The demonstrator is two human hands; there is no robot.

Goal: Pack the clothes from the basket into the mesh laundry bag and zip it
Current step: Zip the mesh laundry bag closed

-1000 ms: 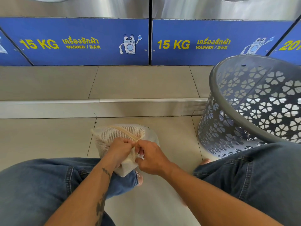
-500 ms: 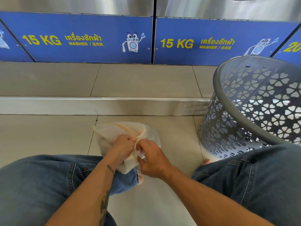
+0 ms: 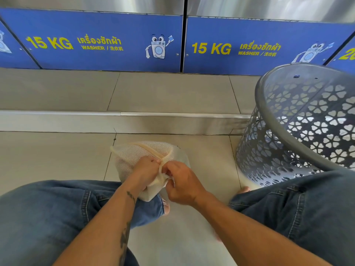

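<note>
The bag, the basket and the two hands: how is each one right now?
mesh laundry bag: stuffed full, resting on the left knee, zip line closed up to the hands.
basket: tipped toward the person, no clothes visible inside.
left hand: pinching the bag at the zip's end.
right hand: pinching the bag's corner fabric beside it.

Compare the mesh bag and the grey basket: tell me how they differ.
The mesh laundry bag is cream, soft and bulging full; the basket is grey, rigid and looks empty. The bag is far smaller and gripped by the left hand and right hand; the basket stands untouched. Both are perforated.
</note>
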